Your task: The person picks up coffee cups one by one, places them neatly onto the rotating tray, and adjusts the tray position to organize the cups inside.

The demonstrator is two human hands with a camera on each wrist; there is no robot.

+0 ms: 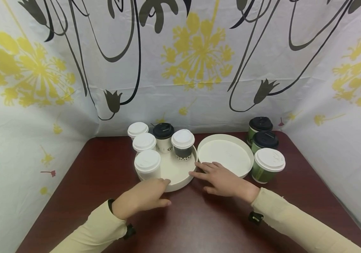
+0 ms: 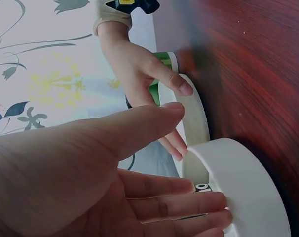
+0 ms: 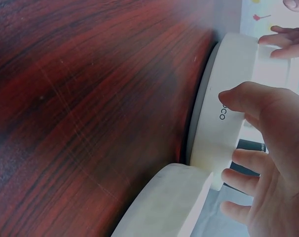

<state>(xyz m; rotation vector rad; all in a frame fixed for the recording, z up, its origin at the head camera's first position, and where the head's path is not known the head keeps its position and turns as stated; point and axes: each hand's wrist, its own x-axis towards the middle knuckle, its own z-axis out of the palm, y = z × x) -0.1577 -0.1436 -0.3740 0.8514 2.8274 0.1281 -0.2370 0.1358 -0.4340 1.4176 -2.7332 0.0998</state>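
Observation:
My left hand (image 1: pixel 140 196) reaches to the front left of a round white tray (image 1: pixel 180 183), fingertips right at its rim beside a white-lidded cup (image 1: pixel 147 166). In the left wrist view its fingers (image 2: pixel 174 205) lie extended over the tray edge, thumb apart. My right hand (image 1: pixel 223 180) spreads its fingers at the same tray's right side, where a second round white tray (image 1: pixel 226 154) adjoins it. The right wrist view shows the right thumb (image 3: pixel 238 95) in front of the tray's lettered wall. A dark-sleeved cup (image 1: pixel 183 146) and a black-lidded cup (image 1: pixel 163 140) stand in the left tray.
Two more white-lidded cups, a nearer one (image 1: pixel 144 142) and a farther one (image 1: pixel 137 129), stand at the left tray's left side. Right of the second tray are a white-lidded green cup (image 1: pixel 267 166) and two black-lidded green cups (image 1: pixel 264 140). Patterned cloth (image 1: pixel 180 70) surrounds the dark red table (image 1: pixel 193 225).

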